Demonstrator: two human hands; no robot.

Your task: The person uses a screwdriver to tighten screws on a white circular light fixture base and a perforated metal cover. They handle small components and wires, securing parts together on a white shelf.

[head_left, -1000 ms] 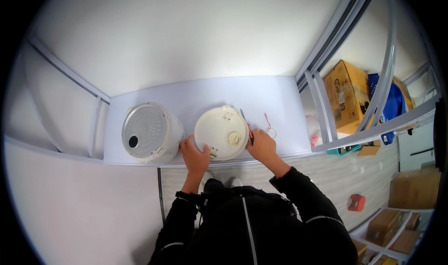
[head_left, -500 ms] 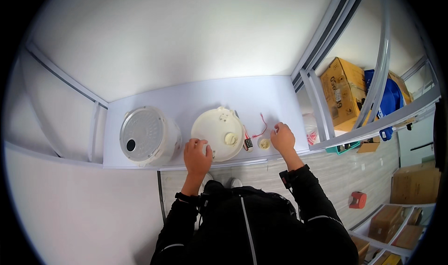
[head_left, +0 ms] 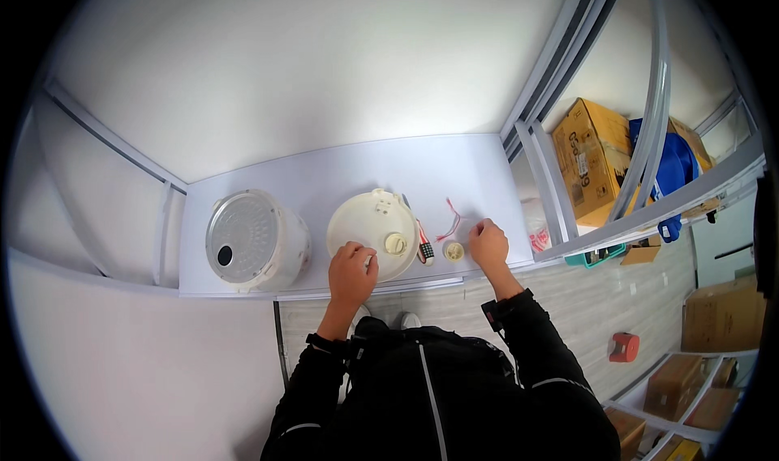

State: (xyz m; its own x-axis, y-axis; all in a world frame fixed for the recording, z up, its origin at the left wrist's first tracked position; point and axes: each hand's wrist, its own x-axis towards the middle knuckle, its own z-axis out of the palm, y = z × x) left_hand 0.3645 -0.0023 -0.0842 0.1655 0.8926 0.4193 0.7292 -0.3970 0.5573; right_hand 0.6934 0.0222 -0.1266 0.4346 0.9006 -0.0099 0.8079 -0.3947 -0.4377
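My left hand (head_left: 353,276) is curled over the near left rim of a round cream lid (head_left: 357,222), with a small whitish piece (head_left: 368,260) showing at its fingertips. A cream round cap (head_left: 395,243) sits on the lid, right of its middle. My right hand (head_left: 489,247) has its fingers pinched together over the table; whatever they hold is hidden. Beside it lie a small cream round part (head_left: 454,252) and a thin red wire (head_left: 450,225). A dark keypad device (head_left: 426,252) lies against the lid's right edge.
On the left of the white table (head_left: 324,164) stands a white pot-shaped appliance (head_left: 290,242) with a metal-coloured top. To the right, a shelf frame holds a cardboard box (head_left: 591,157) and a blue bag (head_left: 675,165). A red stool (head_left: 624,347) stands on the floor.
My left hand has shifted slightly right over the lid, the small whitish piece moving with it. My right hand's fingers have drawn in and dipped a little. The view has shifted slightly.
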